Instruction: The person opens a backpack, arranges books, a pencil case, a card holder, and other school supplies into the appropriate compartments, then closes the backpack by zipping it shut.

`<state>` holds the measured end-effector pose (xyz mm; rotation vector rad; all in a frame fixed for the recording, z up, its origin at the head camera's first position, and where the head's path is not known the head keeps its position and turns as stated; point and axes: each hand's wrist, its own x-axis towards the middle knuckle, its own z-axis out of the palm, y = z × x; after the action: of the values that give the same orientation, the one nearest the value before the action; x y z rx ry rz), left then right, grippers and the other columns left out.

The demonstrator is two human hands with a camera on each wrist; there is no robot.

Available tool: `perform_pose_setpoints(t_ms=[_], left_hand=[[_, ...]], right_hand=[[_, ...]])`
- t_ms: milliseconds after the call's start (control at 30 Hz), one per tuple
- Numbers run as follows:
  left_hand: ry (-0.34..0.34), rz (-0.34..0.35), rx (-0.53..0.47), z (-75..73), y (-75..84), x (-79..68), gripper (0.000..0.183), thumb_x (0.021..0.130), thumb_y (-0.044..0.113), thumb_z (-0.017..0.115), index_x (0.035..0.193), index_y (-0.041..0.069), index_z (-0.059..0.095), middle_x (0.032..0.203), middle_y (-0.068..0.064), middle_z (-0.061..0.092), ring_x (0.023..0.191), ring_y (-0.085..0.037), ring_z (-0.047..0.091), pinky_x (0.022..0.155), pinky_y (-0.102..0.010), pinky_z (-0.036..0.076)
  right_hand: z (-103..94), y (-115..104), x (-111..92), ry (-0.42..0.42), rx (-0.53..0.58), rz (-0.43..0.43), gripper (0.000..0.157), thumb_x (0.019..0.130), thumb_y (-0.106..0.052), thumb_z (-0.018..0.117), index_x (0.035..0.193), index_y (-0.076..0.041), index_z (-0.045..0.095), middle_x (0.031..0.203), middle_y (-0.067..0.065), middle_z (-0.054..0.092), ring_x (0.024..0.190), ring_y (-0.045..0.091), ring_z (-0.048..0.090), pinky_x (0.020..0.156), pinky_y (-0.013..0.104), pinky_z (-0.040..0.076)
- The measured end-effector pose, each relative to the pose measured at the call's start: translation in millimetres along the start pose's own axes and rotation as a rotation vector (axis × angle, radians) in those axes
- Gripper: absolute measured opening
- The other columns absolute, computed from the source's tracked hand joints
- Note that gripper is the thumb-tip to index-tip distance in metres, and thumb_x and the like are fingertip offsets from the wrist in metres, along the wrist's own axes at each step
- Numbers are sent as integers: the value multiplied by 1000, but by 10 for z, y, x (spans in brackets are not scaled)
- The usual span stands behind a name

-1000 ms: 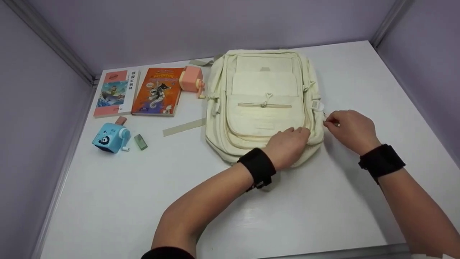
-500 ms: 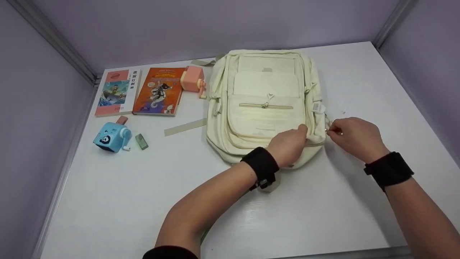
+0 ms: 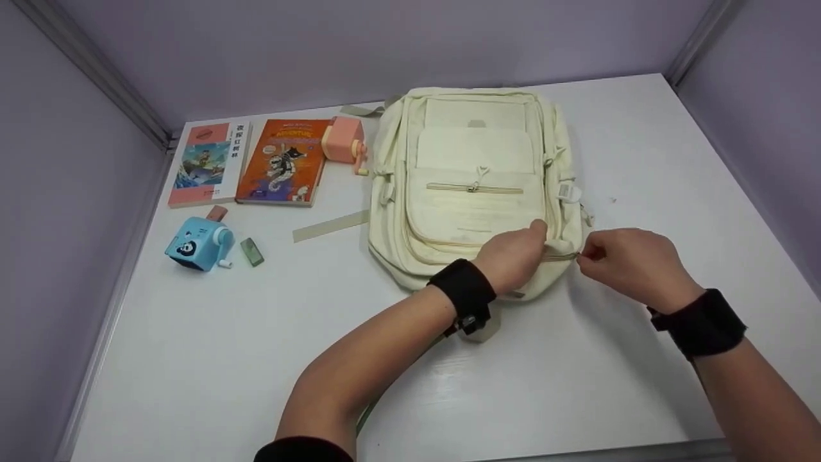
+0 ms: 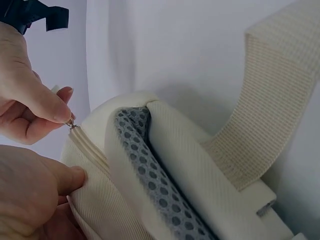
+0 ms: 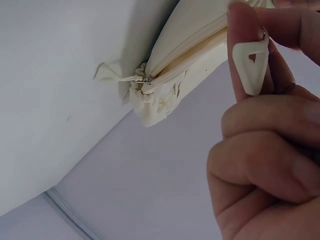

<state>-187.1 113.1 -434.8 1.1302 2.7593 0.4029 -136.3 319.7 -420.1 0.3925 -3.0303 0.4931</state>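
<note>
A cream backpack lies on the white table, front pocket up. My left hand grips the fabric at its lower right corner; in the left wrist view the thumb presses just below the zipper. At the bag's right side, my right hand pinches a zipper pull, whose pale triangular tab hangs by the fingers in the right wrist view. Behind it the zipper track stands parted, up to a second zipper pull at the far end.
Left of the bag lie a white-and-pink book, an orange book, a pink pencil sharpener, a blue pencil sharpener, a green eraser and a reddish eraser. A strap sticks out leftward. Walls border the table.
My right hand has moved down along the bag's right side toward the lower corner, pulling the zipper pull with it. The left hand's fingers have drawn in from lying spread to gripping the fabric.
</note>
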Motion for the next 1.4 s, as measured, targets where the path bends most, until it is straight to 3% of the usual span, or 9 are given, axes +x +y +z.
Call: perform_pose_setpoints(t_ms=[233,433,633,867,1067,1400], left_hand=[[0,45,-45,-11,-44,-16,26,112,23,42,124,2,50,84,-5,63,65,-18,56,58,-28,41],[-45,38,-135,-37,-109,-61,21,106,26,57,113,7,54,89,0,58,76,-15,56,67,-29,46],[-57,90,-60,-96,-320,-312,15,99,14,60,112,9,57,98,-2,59,89,-16,56,77,-31,49],[-12,111,19,-152,-600,-586,20,108,27,54,114,15,68,102,2,69,93,-13,65,79,-32,52],[15,104,47,-153,-614,-564,28,111,26,45,109,13,69,93,0,72,85,-12,67,78,-31,54],[33,60,27,-157,-597,-487,27,112,24,44,99,12,64,79,0,63,73,-15,58,73,-34,52]], right_hand=[[89,-131,30,1,52,-45,4,86,-15,74,83,-15,77,73,-7,68,59,10,53,52,33,41],[148,-105,33,11,53,-30,4,86,-14,75,82,-13,76,71,-5,66,57,12,52,53,33,42],[151,-70,37,11,64,-34,4,86,-14,74,82,-14,77,73,-5,68,60,12,54,54,33,43],[140,-91,29,14,65,-25,6,87,-15,74,81,-16,77,73,-6,68,58,12,53,53,33,42],[154,-144,12,34,39,-21,8,86,-15,74,78,-16,76,68,-7,66,55,11,51,51,33,41],[164,-236,-9,90,33,-68,12,85,-13,74,74,-17,74,65,-9,62,54,10,47,50,32,38]])
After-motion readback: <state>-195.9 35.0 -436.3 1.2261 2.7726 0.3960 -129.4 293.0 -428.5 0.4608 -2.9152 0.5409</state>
